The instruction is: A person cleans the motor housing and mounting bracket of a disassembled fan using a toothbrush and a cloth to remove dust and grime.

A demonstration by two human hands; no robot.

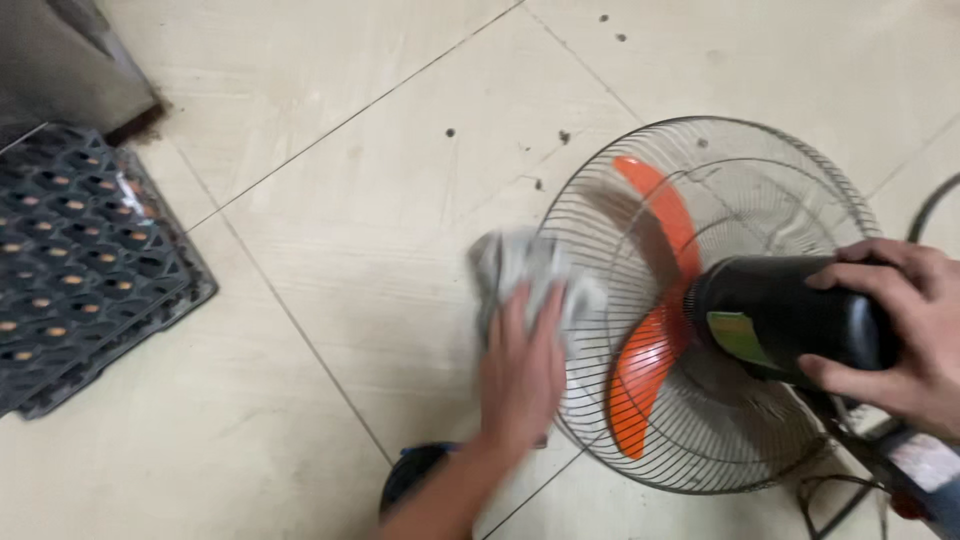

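The fan [700, 300] lies face down on the tiled floor [330, 200], its wire guard [600, 230] and orange blades [650, 370] exposed. The left hand [520, 370] presses a grey rag [525, 270] flat against the guard's outer edge; the motion blur suggests wiping. The right hand [900, 330] is closed around the black motor housing [780, 315], steadying it. Judging by the picture, cleaning is in progress on the near rim; how much of the guard is already wiped cannot be told. A black mat [80, 260] lies well apart.
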